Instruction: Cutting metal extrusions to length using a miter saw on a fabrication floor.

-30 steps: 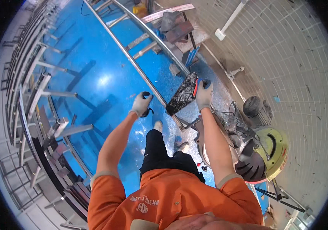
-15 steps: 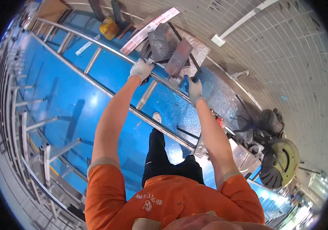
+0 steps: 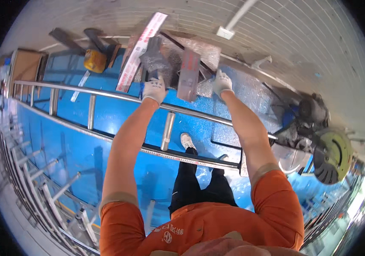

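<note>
My left hand (image 3: 153,90), in a white glove with blue on its palm side, is just beyond the far rail of a ladder-like metal frame (image 3: 199,113). Its curled fingers touch or nearly touch the lower end of a grey wrapped piece (image 3: 154,59); what they hold, if anything, is hidden. My right hand (image 3: 222,83), gloved alike, is farther right beyond the same rail. Its fingers look bent, near a dark edge beside a flat grey-brown panel (image 3: 188,74) with red print. A long white strip with red print (image 3: 142,49) leans at the left of the pile.
A yellow jug (image 3: 95,60) stands on the blue floor at far left. At right is a cut-off saw with a yellow-green guard (image 3: 332,157). Clear plastic wrapping (image 3: 246,91) lies along the tiled wall. Metal frames (image 3: 41,187) crowd the left side.
My left hand has left the far rail and moved beyond it, toward the grey piece. The right hand has also gone farther out, away from the rail. The view has turned.
</note>
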